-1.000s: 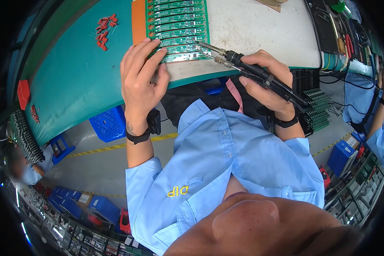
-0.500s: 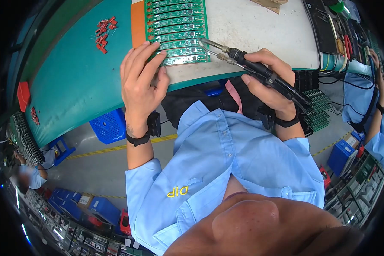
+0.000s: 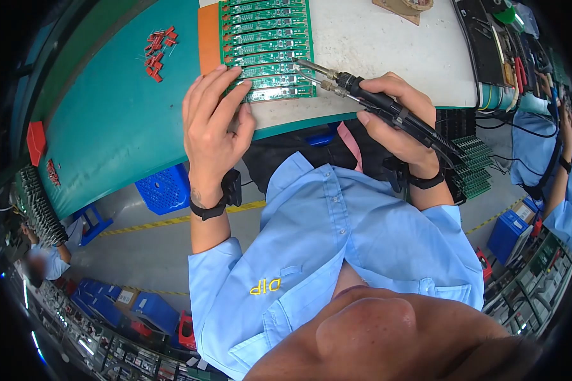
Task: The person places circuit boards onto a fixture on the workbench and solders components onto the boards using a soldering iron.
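Observation:
A panel of long, narrow green circuit boards (image 3: 267, 47) lies on the bench in front of me. My left hand (image 3: 216, 124) rests at its near left corner, fingers stretched and a little apart, fingertips touching the boards' left ends. In my right hand (image 3: 403, 120) is a black soldering iron (image 3: 388, 105) with a thin metal feed tube beside its barrel. The iron's tip reaches the right part of one board, several rows up from the near edge. Whether it touches a joint is too small to tell.
Red components with wire leads (image 3: 156, 54) lie on the green mat (image 3: 108, 108), left of an orange strip (image 3: 210, 41). Hand tools (image 3: 515, 63) stand at the far right. Stacked green boards (image 3: 473, 165) sit below the bench's right end. Other people work at both sides.
The iron's tip has shifted one board row farther from me. My left hand stays at the panel's corner; the whole view has drifted slightly.

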### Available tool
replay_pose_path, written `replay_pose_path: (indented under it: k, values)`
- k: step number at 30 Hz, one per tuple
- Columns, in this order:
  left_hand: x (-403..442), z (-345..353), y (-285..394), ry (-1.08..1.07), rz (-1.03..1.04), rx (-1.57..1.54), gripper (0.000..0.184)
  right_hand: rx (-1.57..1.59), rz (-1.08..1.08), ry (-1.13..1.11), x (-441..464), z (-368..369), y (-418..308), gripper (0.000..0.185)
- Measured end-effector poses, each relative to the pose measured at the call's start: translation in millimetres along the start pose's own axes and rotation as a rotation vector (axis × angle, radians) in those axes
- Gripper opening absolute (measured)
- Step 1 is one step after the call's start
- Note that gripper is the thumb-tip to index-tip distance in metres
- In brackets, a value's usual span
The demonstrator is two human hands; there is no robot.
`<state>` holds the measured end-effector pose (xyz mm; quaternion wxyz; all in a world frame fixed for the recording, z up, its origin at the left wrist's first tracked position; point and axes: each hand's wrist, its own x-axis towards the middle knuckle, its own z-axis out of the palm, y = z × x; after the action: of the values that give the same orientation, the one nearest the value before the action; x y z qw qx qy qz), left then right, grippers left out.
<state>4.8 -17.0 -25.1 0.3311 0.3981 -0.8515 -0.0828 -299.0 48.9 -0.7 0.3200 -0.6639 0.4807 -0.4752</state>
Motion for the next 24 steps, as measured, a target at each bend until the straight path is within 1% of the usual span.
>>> replay_pose_path:
  k: [11,15,17,18,21,22,24]
  values:
    - [0,2,-1,0.016,0.011,-0.004,0.033,-0.003,-0.011,-0.002,0,-4,-3,0.044]
    - [-2,2,0,0.008,0.003,0.001,0.034,-0.048,0.059,0.023,-6,-25,-5,0.041]
    - [-1,1,0,0.010,-0.003,-0.002,0.035,-0.090,0.089,0.296,-5,-33,7,0.041]
    - [-1,1,1,0.010,-0.007,-0.005,0.035,-0.090,0.090,0.297,1,-35,15,0.041]
    - [-1,-1,3,-0.012,-0.012,-0.002,0.033,0.037,0.090,0.696,21,-40,45,0.038]
    - [0,-2,2,-0.017,-0.015,0.006,0.032,0.037,0.089,0.696,21,-40,44,0.038]
    - [0,-1,2,-0.007,-0.020,0.009,0.032,0.064,-0.002,0.650,17,-37,39,0.038]
